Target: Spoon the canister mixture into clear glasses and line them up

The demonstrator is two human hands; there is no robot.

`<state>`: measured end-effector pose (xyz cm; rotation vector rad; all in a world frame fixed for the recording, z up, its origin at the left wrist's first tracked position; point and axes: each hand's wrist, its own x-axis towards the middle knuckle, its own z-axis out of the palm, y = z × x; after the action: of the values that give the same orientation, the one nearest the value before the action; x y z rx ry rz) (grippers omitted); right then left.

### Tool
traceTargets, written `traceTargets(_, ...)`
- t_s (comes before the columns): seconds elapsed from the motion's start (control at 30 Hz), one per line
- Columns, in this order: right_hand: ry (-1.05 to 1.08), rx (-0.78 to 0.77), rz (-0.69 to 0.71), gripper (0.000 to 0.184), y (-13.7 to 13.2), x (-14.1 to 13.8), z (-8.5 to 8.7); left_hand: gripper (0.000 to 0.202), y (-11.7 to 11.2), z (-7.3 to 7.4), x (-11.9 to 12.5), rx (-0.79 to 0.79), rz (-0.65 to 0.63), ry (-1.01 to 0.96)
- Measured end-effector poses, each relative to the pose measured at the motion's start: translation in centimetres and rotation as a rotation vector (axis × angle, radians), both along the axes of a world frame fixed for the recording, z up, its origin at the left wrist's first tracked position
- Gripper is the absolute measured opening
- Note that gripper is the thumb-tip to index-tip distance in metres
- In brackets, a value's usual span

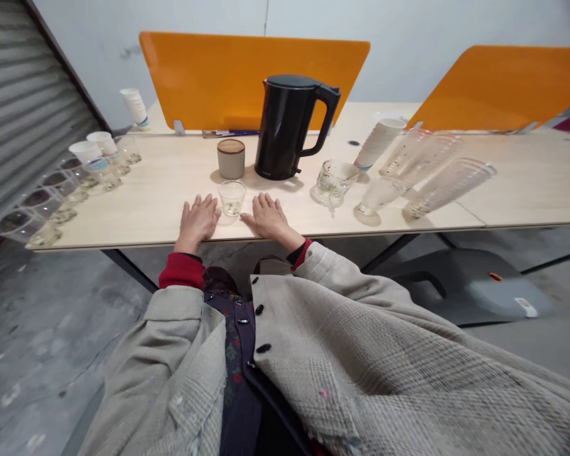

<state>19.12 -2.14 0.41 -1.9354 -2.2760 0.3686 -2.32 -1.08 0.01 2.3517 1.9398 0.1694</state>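
Both bare hands rest open and palm-down on a pale wooden tabletop (142, 209), gripping nothing, in front of a black electric kettle (285, 130). The left hand (198, 221) and the right hand (268, 218), reaching from tweed sleeves (351, 297) with red cuffs, flank a small glass tumbler (232, 197) standing just in front of the kettle; neither hand appears to touch it, and any contents are too faint to tell. Left of the kettle stands a ceramic canister (230, 158) with a wooden lid. To the kettle's right are a handled glass cup (332, 182), a stack of paper cups (379, 144) and tall clear glasses (449, 188). Well to the kettle's left, a row of clear plastic cups (42, 206) lines the table's end, with white paper cups (86, 152) beside it. As things stand, every item is on the table and none is in hand; the kettle and canister are closed.
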Motion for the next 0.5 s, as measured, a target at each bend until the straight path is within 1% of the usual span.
traceTargets(0.27,0.005,0.023,0.006,0.086,0.0,-0.02,-0.21,0.066,0.09,-0.16,-0.12,0.003,-0.005,0.017)
traceTargets(0.5,0.0,0.039,0.011,0.086,-0.17,0.03,-0.3,0.063,0.02,-0.26,-0.12,0.015,-0.003,0.012)
